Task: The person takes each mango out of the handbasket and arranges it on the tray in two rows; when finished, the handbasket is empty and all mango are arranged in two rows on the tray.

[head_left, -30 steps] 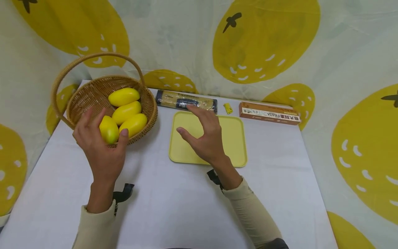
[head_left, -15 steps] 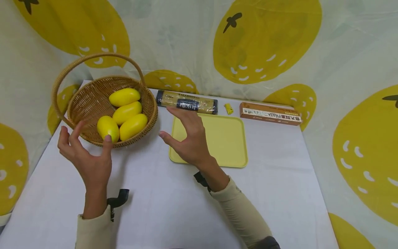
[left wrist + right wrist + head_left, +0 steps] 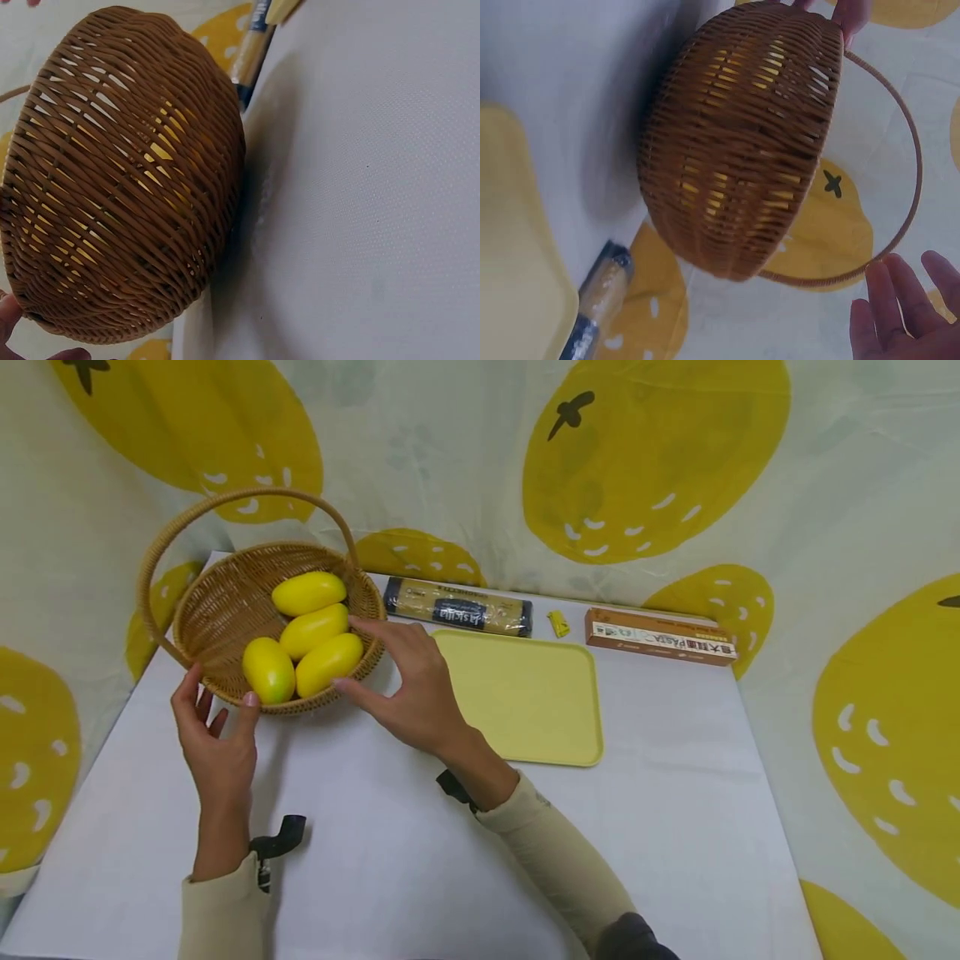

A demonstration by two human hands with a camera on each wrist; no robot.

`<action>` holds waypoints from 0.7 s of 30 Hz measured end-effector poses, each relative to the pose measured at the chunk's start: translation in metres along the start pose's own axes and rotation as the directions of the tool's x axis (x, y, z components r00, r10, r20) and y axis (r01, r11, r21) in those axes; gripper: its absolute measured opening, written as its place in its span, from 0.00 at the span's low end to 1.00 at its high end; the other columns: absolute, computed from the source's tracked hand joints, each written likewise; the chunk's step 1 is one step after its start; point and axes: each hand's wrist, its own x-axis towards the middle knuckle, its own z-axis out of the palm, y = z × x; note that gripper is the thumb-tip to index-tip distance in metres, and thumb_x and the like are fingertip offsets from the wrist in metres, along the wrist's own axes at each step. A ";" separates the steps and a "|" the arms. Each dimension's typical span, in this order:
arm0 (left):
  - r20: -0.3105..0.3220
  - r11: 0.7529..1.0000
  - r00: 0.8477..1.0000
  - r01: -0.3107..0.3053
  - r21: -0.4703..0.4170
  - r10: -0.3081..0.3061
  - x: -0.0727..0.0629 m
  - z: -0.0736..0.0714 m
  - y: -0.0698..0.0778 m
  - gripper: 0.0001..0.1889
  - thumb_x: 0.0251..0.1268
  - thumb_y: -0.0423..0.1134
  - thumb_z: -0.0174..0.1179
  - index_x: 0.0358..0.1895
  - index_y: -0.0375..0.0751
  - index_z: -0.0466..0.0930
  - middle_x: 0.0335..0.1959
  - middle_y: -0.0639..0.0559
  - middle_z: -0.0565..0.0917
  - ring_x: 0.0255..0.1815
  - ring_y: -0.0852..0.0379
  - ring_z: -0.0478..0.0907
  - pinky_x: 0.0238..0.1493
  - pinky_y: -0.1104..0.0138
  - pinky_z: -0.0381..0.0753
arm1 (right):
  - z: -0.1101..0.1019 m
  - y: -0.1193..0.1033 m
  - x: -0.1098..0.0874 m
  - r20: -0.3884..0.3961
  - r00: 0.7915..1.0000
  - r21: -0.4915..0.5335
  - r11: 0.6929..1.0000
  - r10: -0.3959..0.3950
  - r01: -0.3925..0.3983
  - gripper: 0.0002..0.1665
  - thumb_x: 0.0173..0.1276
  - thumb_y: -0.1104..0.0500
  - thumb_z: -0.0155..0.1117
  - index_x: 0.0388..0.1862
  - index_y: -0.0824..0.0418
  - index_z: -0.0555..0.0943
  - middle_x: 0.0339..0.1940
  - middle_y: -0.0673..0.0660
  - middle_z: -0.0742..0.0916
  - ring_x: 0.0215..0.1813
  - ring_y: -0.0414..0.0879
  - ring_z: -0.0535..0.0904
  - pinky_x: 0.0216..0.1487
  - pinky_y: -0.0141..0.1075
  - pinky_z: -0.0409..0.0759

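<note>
Wicker basket [image 3: 217,610] back-left on the tabletop [image 3: 675,827], four yellow fruits [image 3: 313,631] inside, bunched right; left hand [image 3: 217,750] at near-left rim, right hand [image 3: 418,693] by right rim, fingers spread on both. I'd seat both firmly, favour the likely heavier right, keep it level

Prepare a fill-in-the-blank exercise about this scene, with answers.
The round brown wicker basket holds ____ yellow oval fruits.
In the head view, the rectangular yellow tray lies to the ____ of the basket.
The small yellow packet lies ____ the dark-ended spaghetti pack and the long brown box.
Of the basket and tray, the person's left hand is nearer to the ____.
Missing words: four; right; between; basket.
</note>
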 end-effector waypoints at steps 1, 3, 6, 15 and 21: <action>0.006 1.000 1.000 -0.005 -0.017 0.005 0.001 0.000 -0.001 0.38 0.75 0.38 0.65 0.82 0.62 0.58 0.85 0.62 0.59 0.86 0.56 0.56 0.85 0.58 0.53 | 0.003 -0.001 0.002 0.014 1.000 0.006 1.000 0.005 -0.005 0.39 0.66 0.47 0.79 0.74 0.55 0.79 0.69 0.51 0.86 0.66 0.45 0.78 0.70 0.36 0.71; 0.015 0.998 1.000 -0.027 -0.051 0.028 0.002 0.000 -0.003 0.39 0.74 0.37 0.66 0.82 0.61 0.58 0.85 0.58 0.60 0.86 0.53 0.57 0.84 0.57 0.53 | 0.010 -0.003 0.007 0.044 0.999 0.017 1.000 0.020 -0.021 0.39 0.67 0.46 0.79 0.74 0.54 0.78 0.69 0.51 0.86 0.67 0.44 0.77 0.71 0.35 0.71; 0.023 0.994 0.998 -0.063 -0.092 0.065 0.003 -0.001 -0.006 0.41 0.72 0.35 0.67 0.83 0.59 0.57 0.85 0.54 0.60 0.85 0.49 0.59 0.84 0.56 0.54 | 0.020 -0.007 0.015 0.104 0.993 0.036 0.997 0.059 -0.063 0.40 0.67 0.44 0.78 0.75 0.53 0.77 0.69 0.51 0.85 0.69 0.44 0.77 0.73 0.36 0.70; 0.032 0.987 0.994 -0.103 -0.124 0.108 0.004 -0.001 -0.010 0.43 0.70 0.36 0.69 0.83 0.57 0.56 0.85 0.52 0.60 0.81 0.43 0.64 0.83 0.57 0.57 | 0.053 -0.015 0.042 0.337 0.923 -0.082 0.982 0.188 -0.170 0.44 0.70 0.36 0.73 0.81 0.44 0.71 0.76 0.43 0.80 0.76 0.41 0.72 0.79 0.37 0.65; 0.042 0.989 0.994 -0.090 -0.121 0.096 0.004 0.001 -0.012 0.44 0.70 0.36 0.69 0.84 0.58 0.56 0.86 0.53 0.59 0.81 0.43 0.64 0.84 0.55 0.57 | 0.073 -0.011 0.061 0.466 0.854 -0.091 0.973 0.232 -0.214 0.42 0.71 0.39 0.73 0.81 0.44 0.71 0.75 0.46 0.81 0.69 0.43 0.79 0.67 0.32 0.74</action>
